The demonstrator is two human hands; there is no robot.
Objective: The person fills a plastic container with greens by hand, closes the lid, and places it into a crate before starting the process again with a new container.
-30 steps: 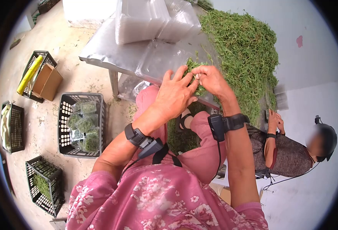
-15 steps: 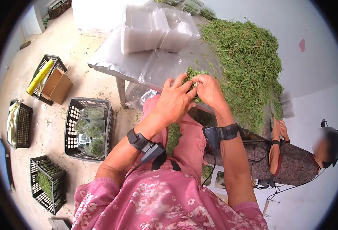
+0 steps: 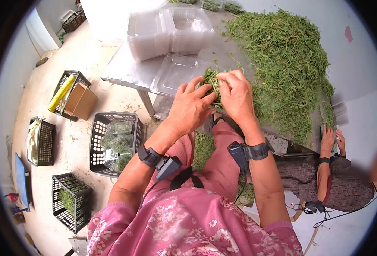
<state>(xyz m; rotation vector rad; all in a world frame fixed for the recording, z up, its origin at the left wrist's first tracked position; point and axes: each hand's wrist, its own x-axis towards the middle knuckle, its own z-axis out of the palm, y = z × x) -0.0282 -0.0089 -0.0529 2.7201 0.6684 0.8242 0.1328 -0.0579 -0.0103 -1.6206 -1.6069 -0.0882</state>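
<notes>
My left hand (image 3: 191, 106) presses its fingers onto a small bunch of green sprigs (image 3: 211, 79) at the near edge of the metal table (image 3: 120, 64). Across from it, my right hand (image 3: 236, 96) has thumb and fingers drawn together on the same sprigs. An open clear plastic box (image 3: 177, 73) lies beside the bunch, its nearer part hidden by my hands. Behind it rise stacks of clear boxes (image 3: 150, 36). A large heap of green sprigs (image 3: 282, 64) spreads over the right of the table.
Black crates stand on the floor at left; one (image 3: 95, 149) holds filled clear boxes, another (image 3: 79, 213) holds greens. A cardboard box (image 3: 80, 101) sits in a third. At right, a co-worker (image 3: 346, 185) has both hands by the heap's edge. Filled boxes (image 3: 212, 5) are at the back.
The view has shifted, so the floor crates appear farther right. My right hand's fingers have lifted slightly and spread a little over the sprigs. The co-worker's hands have moved slightly apart.
</notes>
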